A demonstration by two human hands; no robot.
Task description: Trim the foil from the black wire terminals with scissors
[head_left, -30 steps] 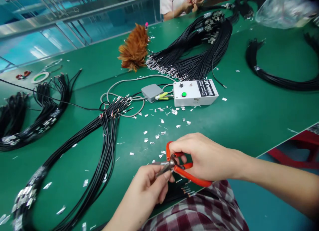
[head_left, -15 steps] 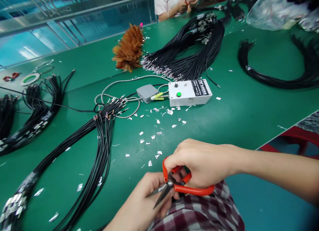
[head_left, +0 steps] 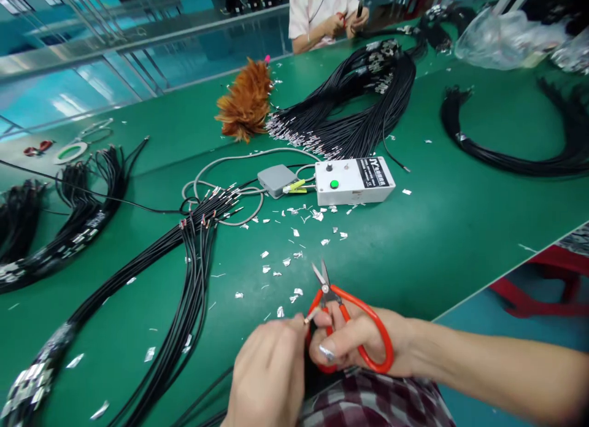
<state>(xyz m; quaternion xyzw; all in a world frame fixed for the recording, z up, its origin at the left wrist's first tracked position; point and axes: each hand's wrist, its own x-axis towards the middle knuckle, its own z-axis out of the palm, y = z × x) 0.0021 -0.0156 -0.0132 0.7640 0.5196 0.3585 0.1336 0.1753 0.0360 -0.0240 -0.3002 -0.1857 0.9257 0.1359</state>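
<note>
The flat work table (head_left: pixel 460 230) is deep green, flecked with small silver foil scraps (head_left: pixel 294 255). The small steel scissors (head_left: pixel 350 323) have bright orange-red loop handles and grey blades. At 12 o'clock from them sits a white rectangular control box (head_left: pixel 354 181) with a green round button and black label. The long thin cable bundles (head_left: pixel 193 280) are black. The fluffy feather duster (head_left: pixel 246 105) is rusty brown. The fabric (head_left: pixel 377 405) at 6 o'clock is maroon-and-white plaid.
</note>
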